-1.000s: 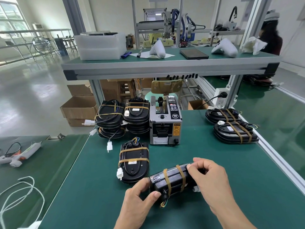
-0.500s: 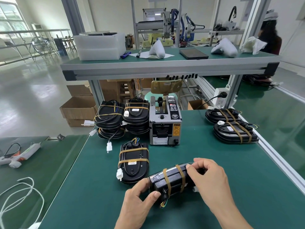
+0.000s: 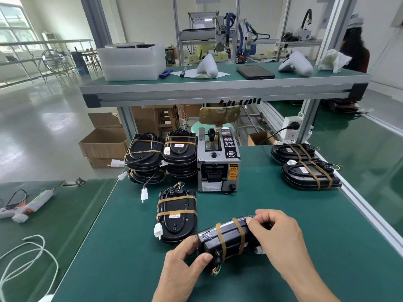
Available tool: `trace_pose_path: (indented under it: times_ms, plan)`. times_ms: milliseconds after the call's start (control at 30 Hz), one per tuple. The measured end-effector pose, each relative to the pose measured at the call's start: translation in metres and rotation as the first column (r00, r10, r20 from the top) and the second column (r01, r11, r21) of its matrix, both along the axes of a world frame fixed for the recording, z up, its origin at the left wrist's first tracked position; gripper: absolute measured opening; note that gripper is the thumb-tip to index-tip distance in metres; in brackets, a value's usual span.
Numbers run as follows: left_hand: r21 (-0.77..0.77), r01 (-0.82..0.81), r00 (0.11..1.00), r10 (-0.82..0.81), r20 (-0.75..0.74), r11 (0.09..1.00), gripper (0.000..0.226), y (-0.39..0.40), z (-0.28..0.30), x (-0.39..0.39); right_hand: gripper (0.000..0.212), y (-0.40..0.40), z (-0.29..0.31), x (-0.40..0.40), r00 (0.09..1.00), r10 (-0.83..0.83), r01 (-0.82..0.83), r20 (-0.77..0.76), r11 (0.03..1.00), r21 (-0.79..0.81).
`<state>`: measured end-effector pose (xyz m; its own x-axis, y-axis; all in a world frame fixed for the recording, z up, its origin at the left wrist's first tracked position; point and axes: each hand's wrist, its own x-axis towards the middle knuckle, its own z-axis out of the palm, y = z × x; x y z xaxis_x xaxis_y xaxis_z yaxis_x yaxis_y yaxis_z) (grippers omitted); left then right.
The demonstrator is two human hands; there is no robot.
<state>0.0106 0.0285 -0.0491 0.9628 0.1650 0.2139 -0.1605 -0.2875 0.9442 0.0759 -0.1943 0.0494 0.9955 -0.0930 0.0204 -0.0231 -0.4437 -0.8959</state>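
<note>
The left hand and right hand each have a curled grip on one end of the black taped module, which looks rigid, slick and weighty, best held clear of its wires.

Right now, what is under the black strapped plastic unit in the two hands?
Coloured wires and a white connector show under the black strapped plastic unit; the green table mat there is hidden.

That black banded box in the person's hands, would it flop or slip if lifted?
Probably stiff: the black box looks rigidly moulded between the left hand and right hand. The tan bands round it likely give grip. Its loose wires would probably dangle.
</note>
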Motion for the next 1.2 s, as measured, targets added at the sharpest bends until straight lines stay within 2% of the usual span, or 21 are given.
trace_pose_path:
  times_ms: [267, 367, 433, 500, 567, 667, 833, 933, 1033, 1133, 1200]
  plan:
    - [0.016, -0.007, 1.0, 0.006, 0.022, 1.0, 0.048, -0.001, 0.002, -0.001, 0.01, 0.001, -0.007, -0.001, 0.998, -0.061, 0.061, 0.007, 0.998, 0.033]
    - [0.022, -0.017, 0.999, 0.016, 0.031, 1.0, 0.047, -0.002, 0.005, -0.002, 0.02, 0.006, -0.013, -0.005, 0.999, -0.044, 0.042, 0.031, 0.998, 0.039]
    - [0.026, -0.021, 0.999, 0.02, 0.033, 0.999, 0.046, -0.003, 0.007, -0.002, 0.017, 0.008, -0.018, -0.003, 0.999, -0.044, 0.043, 0.031, 0.998, 0.048]
    - [0.03, -0.027, 0.999, 0.026, 0.036, 0.999, 0.041, -0.002, 0.006, -0.002, 0.009, 0.007, -0.023, 0.004, 0.995, -0.088, 0.084, 0.039, 0.992, 0.094]
    - [0.033, -0.031, 0.999, 0.03, 0.046, 0.999, 0.039, -0.003, 0.007, -0.002, 0.017, 0.002, -0.028, 0.01, 0.988, -0.146, 0.134, 0.053, 0.974, 0.181]
    - [0.034, -0.027, 0.999, 0.025, 0.041, 0.999, 0.048, -0.003, 0.008, -0.002, 0.01, -0.004, -0.033, 0.014, 0.988, -0.148, 0.132, 0.042, 0.956, 0.263]
    - [0.029, -0.029, 0.999, 0.028, 0.039, 0.999, 0.049, -0.002, 0.008, -0.002, 0.007, -0.007, -0.028, 0.031, 0.992, -0.124, 0.119, 0.014, 0.973, 0.197]
    - [0.026, -0.03, 0.999, 0.029, 0.032, 0.999, 0.048, -0.002, 0.009, -0.002, 0.008, 0.002, -0.006, 0.056, 0.998, -0.028, 0.023, 0.058, 0.996, 0.092]
    - [0.034, -0.03, 0.999, 0.029, 0.032, 0.999, 0.043, -0.003, 0.01, -0.002, 0.014, 0.023, 0.017, 0.085, 0.99, 0.137, -0.137, 0.017, 0.99, 0.017]
    - [0.055, -0.022, 0.999, 0.02, 0.043, 0.998, 0.04, -0.002, 0.009, -0.002, 0.024, 0.05, 0.028, 0.111, 0.974, 0.212, -0.204, -0.08, 0.974, 0.093]
    - [0.066, -0.015, 0.999, 0.012, 0.046, 0.998, 0.042, -0.002, 0.008, -0.002, 0.025, 0.067, 0.03, 0.124, 0.965, 0.195, -0.162, -0.172, 0.968, 0.192]
